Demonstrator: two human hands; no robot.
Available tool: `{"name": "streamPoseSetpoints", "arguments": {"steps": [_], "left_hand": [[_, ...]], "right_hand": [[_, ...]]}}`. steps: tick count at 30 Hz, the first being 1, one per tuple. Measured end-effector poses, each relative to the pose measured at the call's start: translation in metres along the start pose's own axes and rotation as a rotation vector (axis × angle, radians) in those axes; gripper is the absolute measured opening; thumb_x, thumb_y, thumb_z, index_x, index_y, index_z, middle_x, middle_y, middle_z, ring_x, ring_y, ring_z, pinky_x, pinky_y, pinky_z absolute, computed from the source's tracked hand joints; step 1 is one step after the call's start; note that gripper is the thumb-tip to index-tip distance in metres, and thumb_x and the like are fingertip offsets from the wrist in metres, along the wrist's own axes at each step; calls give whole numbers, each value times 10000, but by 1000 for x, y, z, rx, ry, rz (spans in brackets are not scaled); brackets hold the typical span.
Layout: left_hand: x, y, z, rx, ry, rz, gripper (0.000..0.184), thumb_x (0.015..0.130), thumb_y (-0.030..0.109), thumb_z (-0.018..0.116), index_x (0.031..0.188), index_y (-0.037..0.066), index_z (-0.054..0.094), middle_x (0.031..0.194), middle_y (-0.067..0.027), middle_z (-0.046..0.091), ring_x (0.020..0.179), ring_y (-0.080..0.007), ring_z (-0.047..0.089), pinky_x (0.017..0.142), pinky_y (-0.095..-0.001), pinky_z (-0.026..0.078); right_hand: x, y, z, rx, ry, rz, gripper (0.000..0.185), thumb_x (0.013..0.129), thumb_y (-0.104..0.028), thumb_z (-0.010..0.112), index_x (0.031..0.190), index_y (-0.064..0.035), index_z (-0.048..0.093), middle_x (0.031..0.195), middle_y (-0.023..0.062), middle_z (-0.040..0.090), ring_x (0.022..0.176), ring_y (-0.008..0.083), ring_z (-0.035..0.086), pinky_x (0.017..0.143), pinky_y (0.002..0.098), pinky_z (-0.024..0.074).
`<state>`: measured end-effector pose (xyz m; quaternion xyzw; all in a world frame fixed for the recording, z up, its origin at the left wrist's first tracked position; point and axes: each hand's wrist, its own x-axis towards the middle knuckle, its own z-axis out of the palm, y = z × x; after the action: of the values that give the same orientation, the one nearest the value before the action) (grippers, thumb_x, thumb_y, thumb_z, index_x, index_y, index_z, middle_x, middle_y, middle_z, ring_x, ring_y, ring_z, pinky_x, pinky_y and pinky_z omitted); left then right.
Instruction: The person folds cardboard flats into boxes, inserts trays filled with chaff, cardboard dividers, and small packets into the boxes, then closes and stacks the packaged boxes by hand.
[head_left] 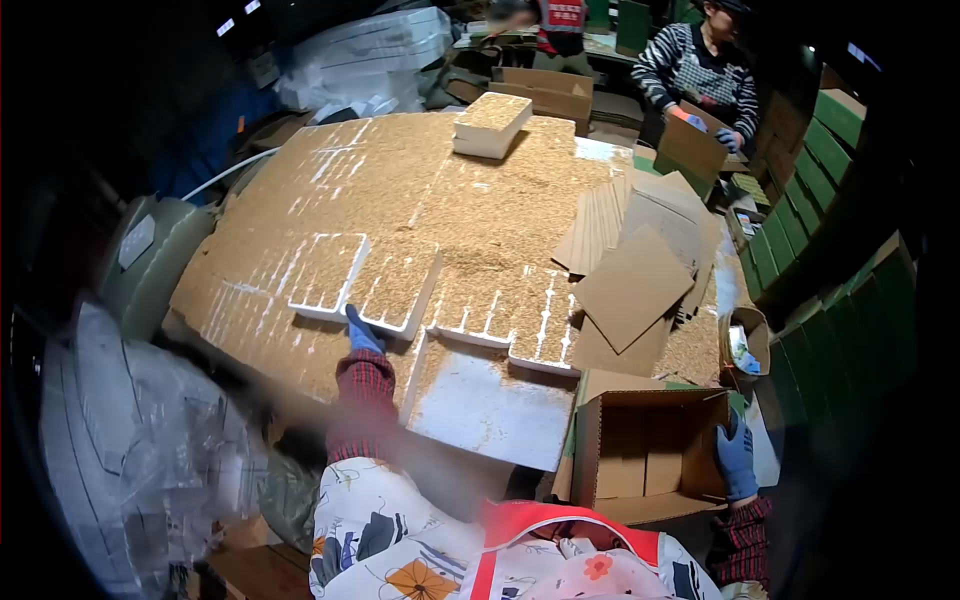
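My left hand (363, 332), in a blue glove, is at the near-left corner of a white-sided block (398, 290) topped with loose brown grains. Its fingers close at that edge, partly hidden. Just left of it is a similar white-sided block (330, 275), slightly askew. My right hand (737, 457), also gloved in blue, grips the right wall of an open cardboard box (655, 450) tipped so its bare inside faces me. Between my hands lies a pale board (490, 400) with scattered grains.
The table (300, 210) is spread with brown grains and white-edged blocks. A separate block (492, 125) stands at the back. Flat cardboard sheets (640, 280) pile at right, near a small container (745, 345). Green boxes (800, 220) are stacked at far right. A person (700, 75) handles a box (690, 145).
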<state>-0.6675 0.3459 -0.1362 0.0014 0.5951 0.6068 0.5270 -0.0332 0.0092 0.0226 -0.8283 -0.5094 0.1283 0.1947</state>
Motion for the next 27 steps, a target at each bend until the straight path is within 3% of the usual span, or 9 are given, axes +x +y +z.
{"name": "streamPoseSetpoints", "arguments": {"steps": [4, 7, 8, 11, 15, 16, 21, 25, 27], "left_hand": [[-17, -1, 7, 16, -228, -124, 954, 721, 860, 363, 1365, 161, 453, 1282, -69, 543, 1045, -265, 544, 813, -390, 457], [-59, -6, 36, 72, -83, 29, 888, 796, 779, 392, 1387, 117, 423, 1330, -109, 508, 1149, -257, 516, 959, -434, 423], [-72, -8, 39, 141, -186, 72, 1004, 723, 802, 470, 1415, 85, 359, 1366, -133, 451, 1182, -289, 472, 978, -451, 401], [-36, -32, 31, 328, -256, 133, 811, 791, 642, 475, 1384, 95, 394, 1272, -105, 521, 1130, -272, 520, 1005, -470, 362], [24, -50, 9, 1124, -204, 389, 562, 883, 429, 481, 1343, 109, 440, 1148, -67, 613, 1060, -250, 584, 1041, -495, 311], [28, -52, 3, 1124, -264, 393, 503, 906, 376, 483, 1332, 112, 452, 1117, -57, 636, 1042, -244, 600, 1050, -501, 298], [-91, -49, 3, -122, -834, -208, 524, 838, 413, 619, 1194, 38, 541, 1129, -134, 612, 1005, -311, 597, 924, -442, 480], [-235, -24, 24, -115, -1043, -438, 534, 919, 334, 511, 1346, 27, 423, 1313, -157, 513, 1179, -315, 522, 1007, -454, 418], [-295, -13, 41, 313, -1135, -124, 477, 933, 308, 493, 1308, 17, 455, 1272, -149, 538, 1150, -292, 540, 990, -423, 431]], "right_hand": [[-3, -5, -2, 131, 27, -10, 451, 850, -192, 561, 1244, 23, 515, 1144, 248, 590, 1062, 398, 555, 911, 434, 440], [-3, -3, 1, 97, 21, 12, 452, 842, -174, 558, 1252, 13, 514, 1183, 248, 570, 1103, 392, 535, 938, 422, 425], [-3, -6, 0, 113, 46, -75, 460, 832, -160, 556, 1258, 6, 510, 1215, 243, 550, 1130, 387, 517, 958, 408, 411], [-4, -12, -1, 215, 51, -97, 469, 824, -150, 552, 1264, 4, 506, 1225, 243, 543, 1144, 384, 506, 971, 398, 401], [-1, 5, 14, 256, 44, -85, 501, 853, -172, 569, 1314, 0, 470, 1325, 194, 493, 1232, 330, 455, 1034, 355, 350], [-2, 4, 14, 263, 46, -74, 501, 853, -172, 569, 1314, 0, 470, 1325, 194, 493, 1232, 330, 455, 1034, 355, 350], [2, -10, 7, 460, 28, -56, 513, 898, -350, 586, 1272, -8, 503, 1270, 194, 528, 1164, 331, 505, 990, 370, 386], [3, -25, -18, 434, -67, -119, 466, 946, -396, 504, 1216, -20, 552, 1177, 179, 592, 1087, 291, 558, 944, 354, 419], [12, -19, -30, 318, -128, -126, 428, 960, -390, 474, 1136, -20, 599, 1065, 152, 642, 975, 253, 606, 860, 338, 463]]}}
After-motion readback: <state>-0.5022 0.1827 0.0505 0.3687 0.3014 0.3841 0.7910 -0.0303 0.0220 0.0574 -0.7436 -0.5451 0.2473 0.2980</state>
